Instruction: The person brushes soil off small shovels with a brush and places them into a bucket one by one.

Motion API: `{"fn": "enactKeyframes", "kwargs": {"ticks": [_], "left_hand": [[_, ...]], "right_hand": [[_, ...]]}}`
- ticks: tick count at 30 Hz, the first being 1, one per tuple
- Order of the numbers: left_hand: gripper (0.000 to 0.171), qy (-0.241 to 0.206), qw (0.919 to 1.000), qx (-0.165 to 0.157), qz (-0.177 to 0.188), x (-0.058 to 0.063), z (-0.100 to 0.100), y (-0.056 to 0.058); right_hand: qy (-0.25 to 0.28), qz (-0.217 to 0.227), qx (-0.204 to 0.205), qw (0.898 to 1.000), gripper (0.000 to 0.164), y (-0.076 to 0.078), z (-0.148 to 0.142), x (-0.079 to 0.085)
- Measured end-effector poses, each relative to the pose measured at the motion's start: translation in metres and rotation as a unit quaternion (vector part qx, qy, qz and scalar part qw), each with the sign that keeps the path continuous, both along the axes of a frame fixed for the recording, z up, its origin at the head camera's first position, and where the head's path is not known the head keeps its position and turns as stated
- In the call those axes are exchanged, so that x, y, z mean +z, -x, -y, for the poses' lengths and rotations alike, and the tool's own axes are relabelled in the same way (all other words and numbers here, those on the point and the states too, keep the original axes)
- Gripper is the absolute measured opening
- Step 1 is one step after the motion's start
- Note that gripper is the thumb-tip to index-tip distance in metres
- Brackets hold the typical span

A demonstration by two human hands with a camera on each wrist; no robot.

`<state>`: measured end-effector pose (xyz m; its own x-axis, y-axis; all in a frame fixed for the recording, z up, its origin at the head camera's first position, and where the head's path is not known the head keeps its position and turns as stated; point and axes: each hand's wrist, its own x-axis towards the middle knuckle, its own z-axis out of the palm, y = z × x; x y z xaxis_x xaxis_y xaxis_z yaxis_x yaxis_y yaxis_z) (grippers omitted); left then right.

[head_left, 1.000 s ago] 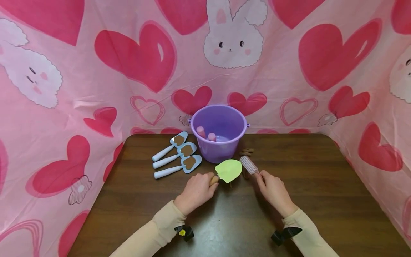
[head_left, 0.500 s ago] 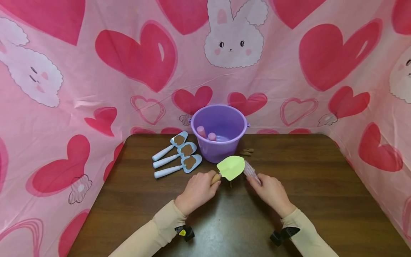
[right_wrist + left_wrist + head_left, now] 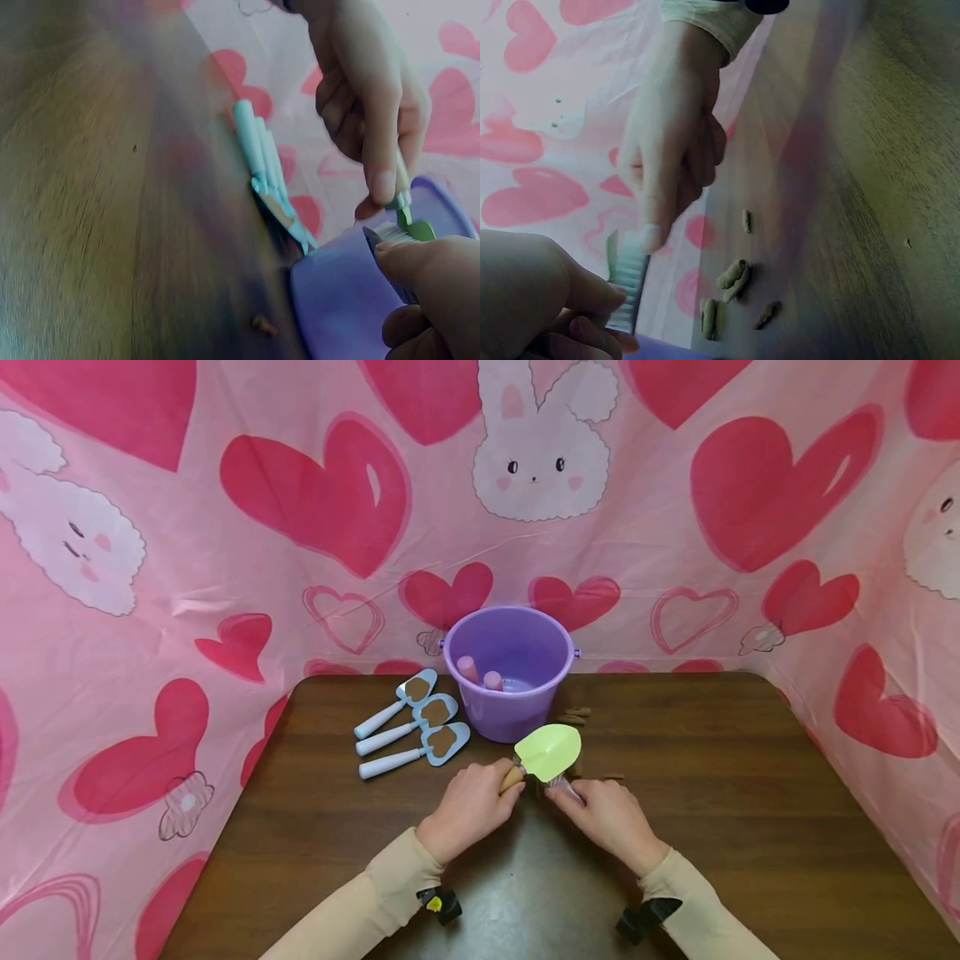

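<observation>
The left hand (image 3: pixel 472 802) grips a green trowel (image 3: pixel 551 750); the right hand (image 3: pixel 615 822) holds a brush (image 3: pixel 567 790) at its near side. Brushing seems in hand; the next move likely calls for a steady trowel.

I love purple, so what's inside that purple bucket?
Two pink rods poke up inside the purple bucket. Its front wall hides their lower ends and anything else lying low behind it, so I can't name them.

Pink cloth (image 3: pixel 600 547) before me and along both sides, big red hearts (image 3: pixel 330 493) across the upper frame, a white rabbit face (image 3: pixel 540 481) at top centre (a second rabbit (image 3: pixel 86 547) tips sideways at left), my dark wood-grain table (image 3: pixel 750 827) below, pale sheen (image 3: pixel 517 893) at bottom centre.
</observation>
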<state>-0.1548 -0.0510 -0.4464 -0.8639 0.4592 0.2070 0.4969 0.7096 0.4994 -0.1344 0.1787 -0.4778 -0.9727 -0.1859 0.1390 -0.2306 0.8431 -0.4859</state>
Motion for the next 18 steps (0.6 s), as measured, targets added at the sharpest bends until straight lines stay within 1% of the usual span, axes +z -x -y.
{"fn": "enactKeyframes", "kwargs": {"ticks": [5, 9, 13, 18], "left_hand": [[0.012, -0.005, 0.9997, 0.003, 0.025, 0.001, 0.000, 0.000], [0.014, -0.002, 0.9991, 0.003, 0.041, 0.001, 0.001, -0.002], [0.018, 0.000, 0.9990, 0.001, 0.045, -0.001, 0.002, -0.003], [0.021, -0.001, 0.9991, -0.004, 0.043, -0.002, 0.003, -0.004]], "right_hand": [[0.005, -0.025, -0.006, 1.000, 0.049, -0.003, 0.000, 0.004], [0.002, -0.026, -0.016, 1.000, 0.049, -0.002, -0.006, 0.005], [0.002, -0.019, -0.034, 0.999, 0.048, 0.000, -0.015, 0.006], [0.008, -0.011, -0.058, 0.998, 0.042, 0.002, -0.026, 0.007]]}}
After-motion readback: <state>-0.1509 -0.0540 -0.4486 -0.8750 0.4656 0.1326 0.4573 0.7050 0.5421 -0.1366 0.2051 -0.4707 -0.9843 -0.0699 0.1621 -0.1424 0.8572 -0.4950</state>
